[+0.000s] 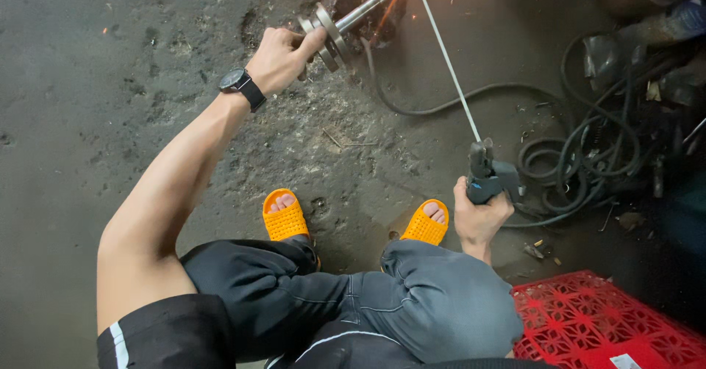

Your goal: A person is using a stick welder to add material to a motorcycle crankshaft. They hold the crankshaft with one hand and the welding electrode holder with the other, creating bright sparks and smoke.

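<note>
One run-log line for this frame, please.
left hand: grips flanged metal shaft | right hand: holds electrode holder | welding rod: tip sparking at shaft end

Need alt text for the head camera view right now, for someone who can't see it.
A seated person's right hand grips a grey electrode holder whose long thin welding rod sparks orange at the tip of a flanged steel shaft, steadied by the left hand. Black cables coil on the dark concrete floor; a red plastic crate sits at the right.

left: bare floor [95, 82], open | right: coiled cables [581, 156] crowd the floor | near right: red crate [596, 317] blocks | centre: welding rod [447, 60] crosses
</note>
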